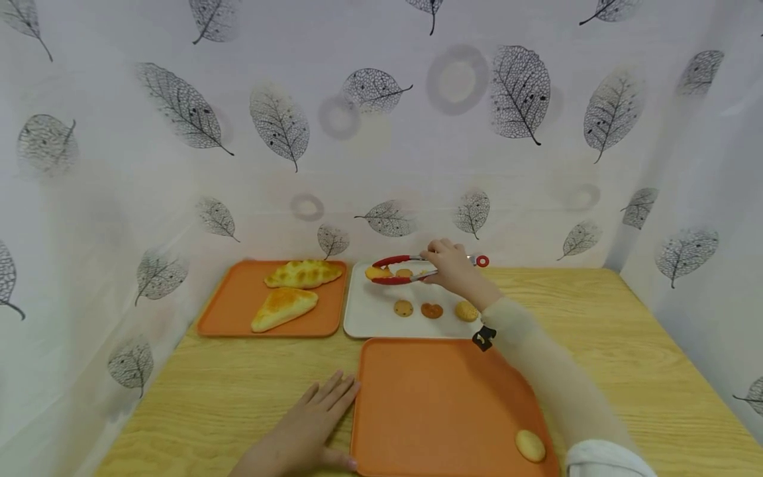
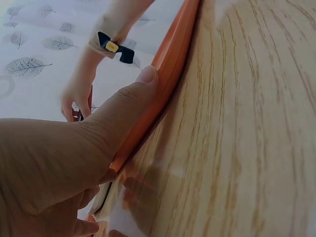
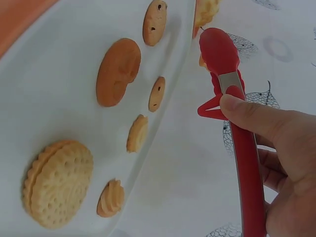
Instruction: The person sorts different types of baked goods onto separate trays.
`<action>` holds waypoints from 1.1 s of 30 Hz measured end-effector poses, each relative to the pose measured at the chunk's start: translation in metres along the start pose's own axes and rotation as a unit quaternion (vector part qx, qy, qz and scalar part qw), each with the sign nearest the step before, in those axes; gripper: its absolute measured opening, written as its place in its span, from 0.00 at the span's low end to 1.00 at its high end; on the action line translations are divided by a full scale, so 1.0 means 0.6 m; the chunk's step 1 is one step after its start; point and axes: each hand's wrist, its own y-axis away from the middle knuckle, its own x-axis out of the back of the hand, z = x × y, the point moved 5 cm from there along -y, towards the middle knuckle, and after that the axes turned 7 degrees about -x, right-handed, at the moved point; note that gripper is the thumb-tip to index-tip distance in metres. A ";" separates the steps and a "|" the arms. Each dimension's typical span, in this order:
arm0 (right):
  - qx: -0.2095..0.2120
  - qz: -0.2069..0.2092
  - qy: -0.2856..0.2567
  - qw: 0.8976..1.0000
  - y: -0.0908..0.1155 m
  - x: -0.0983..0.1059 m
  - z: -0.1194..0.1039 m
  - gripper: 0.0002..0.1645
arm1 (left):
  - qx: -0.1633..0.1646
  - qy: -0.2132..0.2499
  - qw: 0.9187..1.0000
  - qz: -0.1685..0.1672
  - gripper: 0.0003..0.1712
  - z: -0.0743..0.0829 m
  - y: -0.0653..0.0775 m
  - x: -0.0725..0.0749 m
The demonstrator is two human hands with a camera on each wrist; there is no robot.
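My right hand (image 1: pixel 450 265) grips red-and-silver kitchen tongs (image 3: pixel 242 163) over the back of the white tray (image 1: pixel 357 324). A small orange-yellow piece (image 1: pixel 378 272) shows at the tong tips; I cannot tell whether they pinch it. On the white tray lie a spotted cookie (image 1: pixel 403 308), a brown heart-like cookie (image 3: pixel 118 71), a round sandwich cookie (image 3: pixel 61 182) and a swirled cookie (image 3: pixel 111 198). My left hand (image 1: pixel 306 424), fingers straight, rests at the left edge of the large orange tray (image 1: pixel 441 404), its thumb touching the rim in the left wrist view.
A smaller orange tray (image 1: pixel 223 311) at the back left carries a triangular pastry (image 1: pixel 285 309) and a braided bread (image 1: pixel 303 273). One oval cookie (image 1: pixel 530 446) lies in the large tray's front right corner. A leaf-print curtain (image 1: pixel 381 159) stands behind the wooden table (image 1: pixel 179 404).
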 end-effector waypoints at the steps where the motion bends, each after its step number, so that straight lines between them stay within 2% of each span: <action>1: -0.006 -0.007 0.001 1.000 -0.005 -0.004 0.000 0.31 | -0.001 -0.001 1.000 0.001 0.66 0.000 0.000 0.000; 18: -0.057 -0.058 0.016 0.997 -0.054 -0.051 -0.013 0.31 | -0.001 0.005 1.000 0.004 0.66 0.000 0.001 0.001; 25: -0.080 -0.070 0.005 0.994 -0.056 -0.059 -0.007 0.32 | 0.000 0.002 1.000 0.004 0.66 0.002 0.002 0.002; 33: -0.084 -0.051 -0.020 0.995 -0.040 -0.047 0.003 0.36 | -0.004 -0.016 1.000 0.009 0.66 0.002 0.001 -0.001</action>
